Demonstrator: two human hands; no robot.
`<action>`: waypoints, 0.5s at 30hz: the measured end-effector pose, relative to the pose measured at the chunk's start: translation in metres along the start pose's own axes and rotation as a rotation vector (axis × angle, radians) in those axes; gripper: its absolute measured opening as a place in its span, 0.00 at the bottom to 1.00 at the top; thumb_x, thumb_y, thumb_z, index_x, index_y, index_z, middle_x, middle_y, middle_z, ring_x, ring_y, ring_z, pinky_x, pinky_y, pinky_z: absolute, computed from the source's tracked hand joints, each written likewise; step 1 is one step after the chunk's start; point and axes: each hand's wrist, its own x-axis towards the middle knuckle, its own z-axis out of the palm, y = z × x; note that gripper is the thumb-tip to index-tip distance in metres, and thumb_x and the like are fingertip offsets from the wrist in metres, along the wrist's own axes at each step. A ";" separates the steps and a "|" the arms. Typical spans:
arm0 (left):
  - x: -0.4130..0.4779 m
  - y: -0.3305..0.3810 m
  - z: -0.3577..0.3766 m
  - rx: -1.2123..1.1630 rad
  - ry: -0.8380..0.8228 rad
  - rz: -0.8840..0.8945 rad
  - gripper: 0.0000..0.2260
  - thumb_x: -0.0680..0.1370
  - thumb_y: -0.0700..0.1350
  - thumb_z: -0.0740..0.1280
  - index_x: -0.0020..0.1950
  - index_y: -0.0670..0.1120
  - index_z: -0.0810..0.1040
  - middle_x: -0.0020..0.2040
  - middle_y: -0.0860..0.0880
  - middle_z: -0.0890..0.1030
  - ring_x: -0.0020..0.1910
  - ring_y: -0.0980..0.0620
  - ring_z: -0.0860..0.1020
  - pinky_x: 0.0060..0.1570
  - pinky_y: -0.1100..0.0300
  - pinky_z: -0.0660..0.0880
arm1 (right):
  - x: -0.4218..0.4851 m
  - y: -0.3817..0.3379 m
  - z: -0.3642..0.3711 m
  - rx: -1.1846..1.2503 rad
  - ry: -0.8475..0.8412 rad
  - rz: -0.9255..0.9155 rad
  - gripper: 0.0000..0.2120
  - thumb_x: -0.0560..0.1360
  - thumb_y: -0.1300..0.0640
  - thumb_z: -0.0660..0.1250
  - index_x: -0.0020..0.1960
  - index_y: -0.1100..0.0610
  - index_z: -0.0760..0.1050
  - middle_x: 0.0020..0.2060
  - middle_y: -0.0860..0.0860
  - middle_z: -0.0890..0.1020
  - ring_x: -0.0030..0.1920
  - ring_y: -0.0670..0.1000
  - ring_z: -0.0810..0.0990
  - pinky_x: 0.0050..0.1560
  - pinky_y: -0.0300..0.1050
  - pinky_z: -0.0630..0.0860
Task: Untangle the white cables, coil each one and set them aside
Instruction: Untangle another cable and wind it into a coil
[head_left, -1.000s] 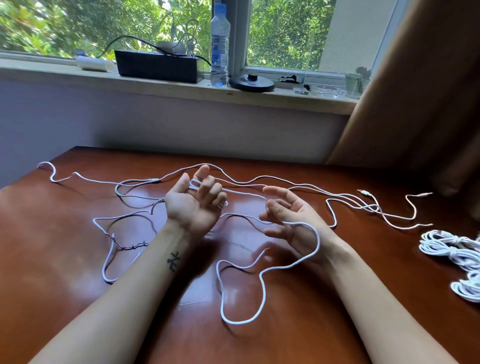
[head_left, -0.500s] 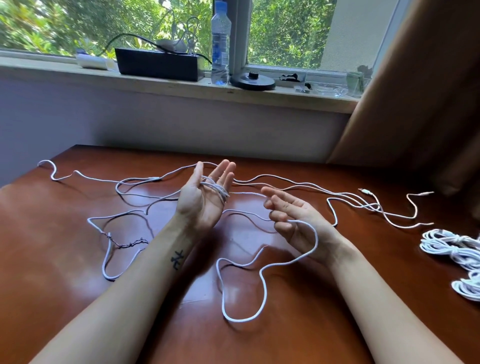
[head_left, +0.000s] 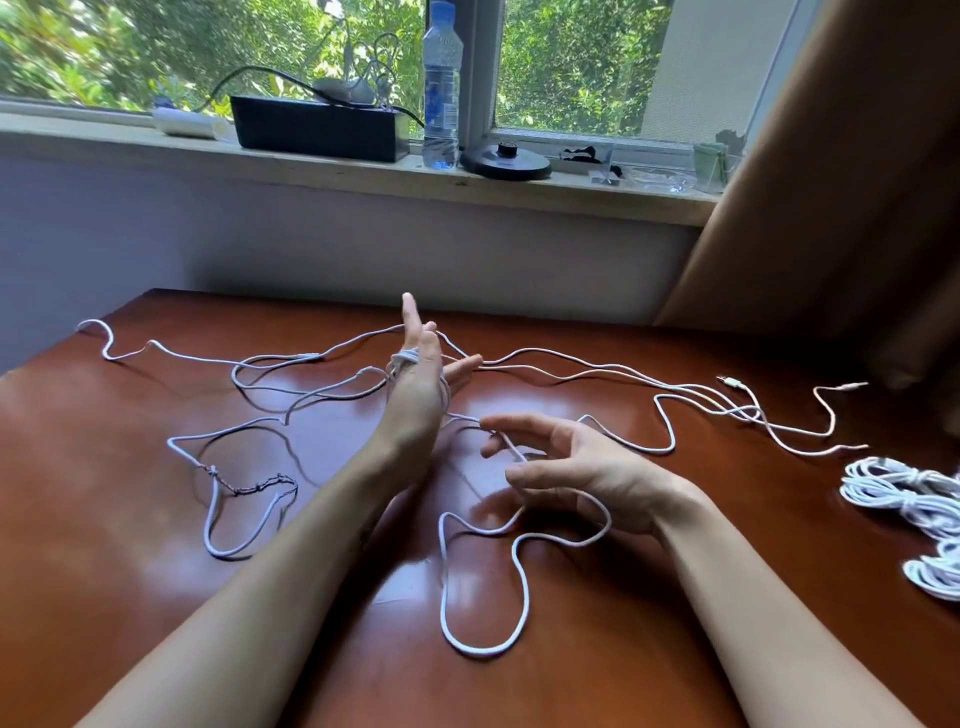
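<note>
Near loop: a slack bight of the white cable (head_left: 480, 652) lies on the table (head_left: 119, 545) between the forearms, its shape barely altered from a second ago.
Right hand: the right hand (head_left: 571, 467) sits flatter than before, fingers loosely spread and clenching nothing. The cable merely runs across them, guided rather than pinched.
Left hand: the left hand (head_left: 415, 395), curled a second ago, now stands edge-on with fingers straight. Several turns of cable ring those fingers, carried but not clutched.
Meaning: winding of this cable seems only just begun. Most of its length sprawls over the far tabletop, and one stretch at the left is bound by a thin twisted tie (head_left: 249, 487).
Finished work: coiled bundles (head_left: 901, 491) rest at the table's right edge, well apart from both hands.
Sill containers: the black box (head_left: 311, 130) carries a dark lead and a pale gadget on top, its inside unseen. How full the water bottle (head_left: 441, 88) is cannot be told. The clear tub (head_left: 714, 161) is too small to read.
</note>
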 end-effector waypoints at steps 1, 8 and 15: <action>-0.001 -0.002 0.000 0.118 -0.041 0.052 0.25 0.84 0.57 0.51 0.78 0.65 0.43 0.78 0.52 0.59 0.57 0.48 0.83 0.60 0.55 0.78 | 0.000 0.000 -0.001 0.009 -0.008 -0.006 0.26 0.76 0.71 0.69 0.71 0.55 0.74 0.64 0.56 0.80 0.55 0.55 0.81 0.57 0.49 0.81; -0.010 -0.008 -0.004 0.562 -0.204 0.210 0.25 0.83 0.56 0.51 0.79 0.66 0.50 0.73 0.51 0.68 0.40 0.49 0.80 0.42 0.61 0.77 | -0.009 -0.008 -0.007 0.040 -0.093 0.064 0.26 0.78 0.70 0.66 0.74 0.55 0.70 0.68 0.53 0.78 0.60 0.56 0.82 0.46 0.41 0.82; -0.013 -0.009 -0.007 0.860 -0.205 0.215 0.23 0.83 0.59 0.48 0.79 0.65 0.55 0.42 0.55 0.81 0.46 0.57 0.76 0.51 0.61 0.69 | -0.007 -0.009 -0.014 -0.038 -0.004 0.102 0.20 0.80 0.61 0.66 0.71 0.57 0.73 0.62 0.55 0.83 0.35 0.44 0.81 0.20 0.31 0.66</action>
